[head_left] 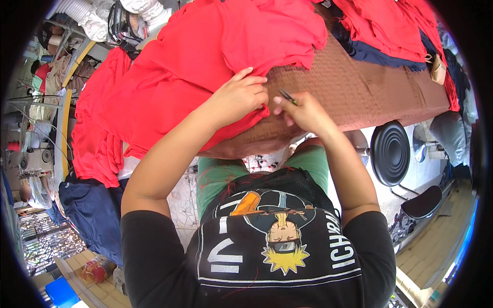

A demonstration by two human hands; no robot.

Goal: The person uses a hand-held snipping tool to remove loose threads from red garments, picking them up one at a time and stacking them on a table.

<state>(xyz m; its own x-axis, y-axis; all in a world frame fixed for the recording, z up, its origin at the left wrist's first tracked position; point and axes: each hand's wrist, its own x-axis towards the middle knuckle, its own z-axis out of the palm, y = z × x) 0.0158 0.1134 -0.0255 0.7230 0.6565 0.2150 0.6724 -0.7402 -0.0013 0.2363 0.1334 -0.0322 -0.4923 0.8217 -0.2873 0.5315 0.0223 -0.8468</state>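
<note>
A large red garment lies bunched over the near left part of a table with a brown patterned cover. My left hand is closed on its right edge, fingers bent over the cloth and the thumb side partly hidden. Just to the right, over the brown cover, my right hand holds small dark thread snips with the blades pointing up and left. The snips are a short way from the cloth's edge and do not touch it.
More red clothing lies over dark blue fabric at the far right. Beside the table on the right stands a round black stool. A sewing machine is at the far left, above navy cloth hanging nearer me.
</note>
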